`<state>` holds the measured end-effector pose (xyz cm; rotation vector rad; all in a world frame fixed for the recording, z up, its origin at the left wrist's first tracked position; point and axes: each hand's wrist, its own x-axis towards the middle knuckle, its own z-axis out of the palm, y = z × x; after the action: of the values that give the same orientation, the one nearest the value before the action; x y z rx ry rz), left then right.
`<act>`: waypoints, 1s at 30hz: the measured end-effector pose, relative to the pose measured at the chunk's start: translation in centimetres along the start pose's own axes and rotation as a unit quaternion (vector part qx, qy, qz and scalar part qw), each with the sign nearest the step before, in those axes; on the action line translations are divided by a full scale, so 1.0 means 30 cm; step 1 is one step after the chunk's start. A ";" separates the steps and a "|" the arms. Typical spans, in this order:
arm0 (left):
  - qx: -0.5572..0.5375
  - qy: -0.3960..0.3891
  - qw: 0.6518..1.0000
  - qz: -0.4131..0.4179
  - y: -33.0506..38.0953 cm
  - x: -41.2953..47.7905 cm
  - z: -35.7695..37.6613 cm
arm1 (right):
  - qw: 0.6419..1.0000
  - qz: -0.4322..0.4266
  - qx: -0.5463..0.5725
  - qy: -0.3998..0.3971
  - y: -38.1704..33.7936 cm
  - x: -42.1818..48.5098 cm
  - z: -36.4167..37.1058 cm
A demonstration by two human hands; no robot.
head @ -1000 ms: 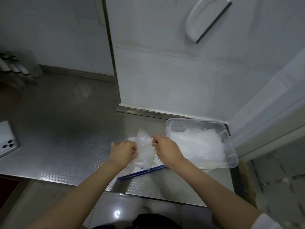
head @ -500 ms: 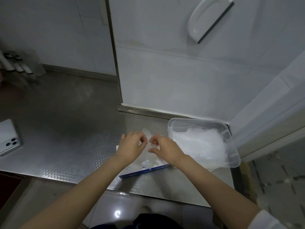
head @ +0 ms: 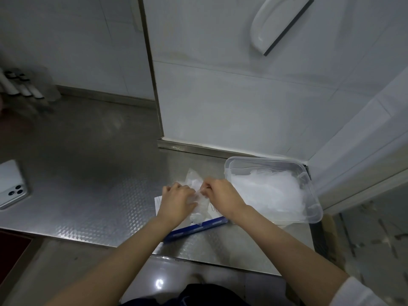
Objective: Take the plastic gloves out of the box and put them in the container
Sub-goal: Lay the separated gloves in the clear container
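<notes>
Head view, the only one I have. The left hand (head: 176,202) and the right hand (head: 223,196) meet over the box (head: 198,228). It lies flat on the worktop (head: 88,184) near the front edge, its blue side toward me. Both grips are clamped on the same bunch of gloves (head: 195,181). The fingers of each hand are curled and pinch the thin clear film, which stands up crumpled between and behind the knuckles and trails down toward the top of the box. I cannot tell whether the bunch is fully free of the box, because the hands cover the opening.

Just to the right of the box sits the container (head: 265,159), clear plastic with no lid on it, in the corner by the wall. A heap of gloves (head: 269,193) lies in it and fills much of it, so I judge a good share of the job done. What is left is to carry this bunch over the rim and let it go, then take out whatever remains. How much the box holds I cannot see from here. A phone (head: 12,186) lies well apart at the left edge of the worktop.
</notes>
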<state>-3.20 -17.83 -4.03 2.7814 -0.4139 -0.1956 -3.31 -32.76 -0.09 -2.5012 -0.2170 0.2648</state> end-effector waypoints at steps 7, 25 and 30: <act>0.112 -0.047 0.992 -0.036 -0.027 0.018 0.013 | 0.993 -0.009 0.028 0.111 -0.002 0.021 -0.108; -0.277 -0.039 0.955 0.098 0.130 0.196 -0.300 | 0.989 -0.082 0.081 0.088 -0.010 0.026 -0.410; -0.278 0.011 0.958 0.074 0.138 0.219 -0.320 | 0.964 0.022 0.143 0.223 0.067 0.028 -0.334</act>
<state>3.69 -20.78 5.78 2.1894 -0.4726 -0.2072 0.07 -39.78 6.59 -2.2087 0.0603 -0.2380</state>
